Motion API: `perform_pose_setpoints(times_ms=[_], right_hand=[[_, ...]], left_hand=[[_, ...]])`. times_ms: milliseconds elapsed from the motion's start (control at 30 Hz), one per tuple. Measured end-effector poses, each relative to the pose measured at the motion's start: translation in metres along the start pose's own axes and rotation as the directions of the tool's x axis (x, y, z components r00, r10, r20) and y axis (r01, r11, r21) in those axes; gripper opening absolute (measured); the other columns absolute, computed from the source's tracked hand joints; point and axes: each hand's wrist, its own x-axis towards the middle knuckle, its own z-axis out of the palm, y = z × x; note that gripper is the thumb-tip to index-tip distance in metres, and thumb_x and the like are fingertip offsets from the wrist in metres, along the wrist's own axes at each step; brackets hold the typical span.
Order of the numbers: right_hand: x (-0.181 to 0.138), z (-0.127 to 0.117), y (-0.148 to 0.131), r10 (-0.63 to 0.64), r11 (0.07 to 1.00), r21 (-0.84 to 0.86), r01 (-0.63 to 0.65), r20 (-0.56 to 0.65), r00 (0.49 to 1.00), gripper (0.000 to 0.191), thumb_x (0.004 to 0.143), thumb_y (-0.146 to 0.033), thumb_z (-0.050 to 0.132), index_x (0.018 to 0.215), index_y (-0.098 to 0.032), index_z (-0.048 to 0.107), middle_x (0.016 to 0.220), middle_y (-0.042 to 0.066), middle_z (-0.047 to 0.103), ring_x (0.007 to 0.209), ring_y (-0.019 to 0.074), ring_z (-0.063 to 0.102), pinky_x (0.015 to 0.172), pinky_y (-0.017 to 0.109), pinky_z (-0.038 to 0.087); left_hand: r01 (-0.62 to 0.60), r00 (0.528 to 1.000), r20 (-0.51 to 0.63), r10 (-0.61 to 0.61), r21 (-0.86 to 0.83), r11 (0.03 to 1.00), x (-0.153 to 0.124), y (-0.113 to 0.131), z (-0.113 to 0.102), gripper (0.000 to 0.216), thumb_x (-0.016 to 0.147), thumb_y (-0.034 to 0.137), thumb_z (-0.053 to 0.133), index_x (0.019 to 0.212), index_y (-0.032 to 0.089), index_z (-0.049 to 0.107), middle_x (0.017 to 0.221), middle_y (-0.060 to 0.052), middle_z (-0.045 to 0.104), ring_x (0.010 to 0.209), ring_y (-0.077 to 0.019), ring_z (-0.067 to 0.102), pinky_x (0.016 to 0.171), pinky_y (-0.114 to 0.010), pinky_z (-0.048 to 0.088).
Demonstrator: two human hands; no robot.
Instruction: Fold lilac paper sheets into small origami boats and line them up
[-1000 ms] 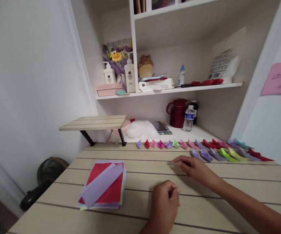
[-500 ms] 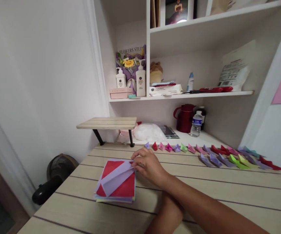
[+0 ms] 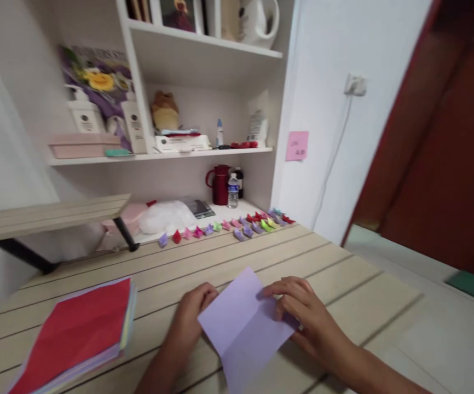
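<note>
A square sheet of purple paper point(image 3: 247, 328), with a crease across its middle, is held up over the table between my two hands. My left hand point(image 3: 196, 312) is closed at the sheet's left corner, its thumb and fingers partly hidden behind the paper. On the right side, my right hand point(image 3: 302, 309) pinches the sheet, fingers bent over the front and thumb beneath. To the left lies a stack of coloured paper point(image 3: 81, 331) with a red sheet on top.
Small folded paper boats point(image 3: 198, 232) in several colours line the table's back edge. A low wooden riser point(image 3: 56, 213) stands at the back left. Behind are a red jug point(image 3: 220, 186), a water bottle point(image 3: 232, 190) and white shelves point(image 3: 204, 155).
The purple sheet has left the stack and moved right, opening out from a folded-over shape. Both hands are now on it, and the view has swung to the right.
</note>
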Motion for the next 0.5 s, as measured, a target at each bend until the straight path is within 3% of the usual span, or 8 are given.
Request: perform_pose_setpoints(times_ms=[100, 200, 233, 267, 333, 367, 500], right_hand=[[-0.036, -0.013, -0.008, 0.078, 0.997, 0.002, -0.079, 0.101, 0.992, 0.025, 0.073, -0.009, 0.053, 0.093, -0.024, 0.052, 0.124, 0.007, 0.063, 0.112, 0.0256, 0.057, 0.1, 0.045, 0.037], [-0.055, -0.019, -0.017, 0.145, 0.989, -0.032, -0.142, 0.177, 0.973, 0.052, 0.074, -0.01, 0.057, 0.123, -0.025, 0.053, 0.134, 0.009, 0.056, 0.12, 0.0274, 0.052, 0.1, 0.045, 0.038], [-0.059, -0.02, -0.018, 0.158, 0.987, -0.042, -0.153, 0.193, 0.968, 0.059, 0.076, -0.011, 0.057, 0.132, -0.027, 0.05, 0.137, 0.009, 0.054, 0.123, 0.0279, 0.05, 0.1, 0.045, 0.038], [-0.06, -0.022, -0.019, 0.164, 0.986, -0.047, -0.158, 0.204, 0.965, 0.06, 0.08, -0.013, 0.058, 0.137, -0.028, 0.047, 0.14, 0.009, 0.052, 0.125, 0.0282, 0.049, 0.101, 0.045, 0.038], [-0.062, -0.023, -0.019, 0.166, 0.986, -0.028, -0.164, 0.233, 0.958, 0.051, 0.089, -0.023, 0.058, 0.139, -0.03, 0.048, 0.142, 0.008, 0.051, 0.129, 0.0287, 0.046, 0.104, 0.046, 0.036], [-0.062, -0.024, -0.018, 0.163, 0.986, -0.001, -0.168, 0.254, 0.954, 0.047, 0.092, -0.03, 0.059, 0.138, -0.031, 0.048, 0.141, 0.008, 0.053, 0.13, 0.0287, 0.046, 0.106, 0.047, 0.035], [-0.06, -0.022, -0.016, 0.192, 0.965, 0.116, -0.234, 0.29, 0.938, 0.054, 0.095, -0.046, 0.059, 0.144, -0.031, 0.041, 0.133, 0.008, 0.061, 0.123, 0.0275, 0.051, 0.104, 0.046, 0.038]], left_hand=[[-0.066, 0.995, -0.055, 0.083, 0.256, 0.964, -0.005, 0.005, -0.015, 0.017, 0.09, 0.032, 0.057, 0.091, 0.02, 0.068, 0.098, -0.006, 0.066, 0.099, -0.0257, 0.06, 0.098, -0.053, 0.045], [-0.149, 0.955, -0.182, 0.235, 0.391, 0.908, -0.027, 0.022, -0.021, 0.021, 0.088, 0.032, 0.05, 0.094, 0.024, 0.068, 0.11, -0.007, 0.063, 0.112, -0.0283, 0.054, 0.107, -0.052, 0.034], [-0.19, 0.929, -0.208, 0.307, 0.443, 0.876, -0.039, 0.027, -0.02, 0.021, 0.087, 0.035, 0.052, 0.095, 0.026, 0.069, 0.111, -0.005, 0.063, 0.112, -0.0274, 0.055, 0.107, -0.049, 0.034], [-0.292, 0.853, -0.215, 0.476, 0.561, 0.775, -0.052, 0.031, -0.019, 0.022, 0.089, 0.037, 0.052, 0.098, 0.029, 0.07, 0.11, -0.004, 0.065, 0.109, -0.0257, 0.058, 0.102, -0.046, 0.038], [-0.442, 0.78, -0.041, 0.625, 0.671, 0.596, -0.08, 0.034, -0.012, 0.026, 0.091, 0.038, 0.054, 0.114, 0.036, 0.065, 0.118, 0.001, 0.065, 0.112, -0.0216, 0.059, 0.099, -0.039, 0.042], [-0.466, 0.779, -0.001, 0.627, 0.668, 0.58, -0.093, 0.031, -0.008, 0.032, 0.092, 0.039, 0.053, 0.123, 0.036, 0.059, 0.12, 0.001, 0.066, 0.112, -0.021, 0.06, 0.098, -0.037, 0.044], [-0.32, 0.838, -0.199, 0.507, 0.574, 0.754, -0.125, 0.007, 0.007, 0.052, 0.098, 0.049, 0.035, 0.146, 0.029, 0.036, 0.116, -0.006, 0.069, 0.11, -0.0239, 0.064, 0.095, -0.042, 0.048]])
